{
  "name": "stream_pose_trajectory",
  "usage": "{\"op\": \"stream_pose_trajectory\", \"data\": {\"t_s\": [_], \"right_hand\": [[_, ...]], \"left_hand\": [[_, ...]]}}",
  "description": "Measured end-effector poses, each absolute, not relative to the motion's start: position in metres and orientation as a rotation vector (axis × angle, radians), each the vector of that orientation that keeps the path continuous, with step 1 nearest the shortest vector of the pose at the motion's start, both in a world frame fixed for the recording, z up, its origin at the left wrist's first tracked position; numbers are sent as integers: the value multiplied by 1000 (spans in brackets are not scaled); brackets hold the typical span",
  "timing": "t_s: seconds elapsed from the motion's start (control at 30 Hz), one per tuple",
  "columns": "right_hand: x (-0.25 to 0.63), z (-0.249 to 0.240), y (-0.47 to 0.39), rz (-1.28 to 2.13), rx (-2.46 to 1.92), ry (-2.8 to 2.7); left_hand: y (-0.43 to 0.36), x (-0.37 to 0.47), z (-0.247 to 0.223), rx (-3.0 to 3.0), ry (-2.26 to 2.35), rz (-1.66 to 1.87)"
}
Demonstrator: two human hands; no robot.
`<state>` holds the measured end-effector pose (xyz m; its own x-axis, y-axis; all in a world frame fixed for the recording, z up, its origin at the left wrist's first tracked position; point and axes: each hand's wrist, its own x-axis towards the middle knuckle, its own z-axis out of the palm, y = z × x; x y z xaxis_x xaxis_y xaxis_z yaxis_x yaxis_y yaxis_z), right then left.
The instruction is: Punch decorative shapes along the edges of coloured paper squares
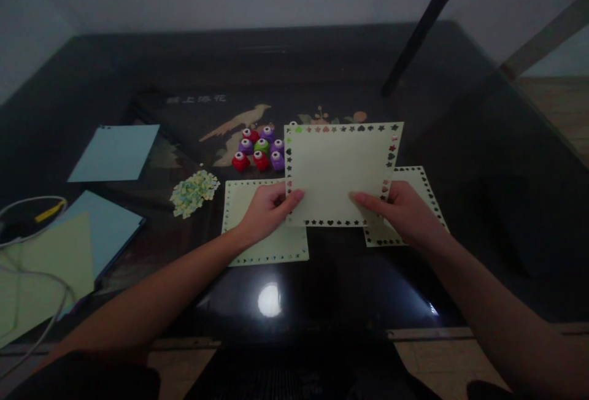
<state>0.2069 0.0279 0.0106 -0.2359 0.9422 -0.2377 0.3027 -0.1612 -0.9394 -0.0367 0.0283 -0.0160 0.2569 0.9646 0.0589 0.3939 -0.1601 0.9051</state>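
Note:
Between both hands a pale yellow-green sheet of paper is held up above the table, its border punched with small stars, hearts and other shapes. My left hand pinches its left edge, thumb on the near face. On the right edge my right hand grips it the same way. Beneath lie two more sheets with punched borders: a left sheet under my left hand and a right sheet partly hidden by my right hand. Behind the held sheet, red, purple and green craft punches stand grouped, some hidden.
A heap of punched-out paper bits lies left of centre. Farther left are a blue sheet, a stack of blue paper, a yellow-green sheet and a white cable. A dark pole rises at the back right.

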Motion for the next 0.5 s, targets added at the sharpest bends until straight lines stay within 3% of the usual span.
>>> {"op": "stream_pose_trajectory", "data": {"t_s": [0.5], "right_hand": [[205, 14, 27, 1483, -1490, -1462]], "left_hand": [[28, -37, -15, 1746, 1284, 828]]}}
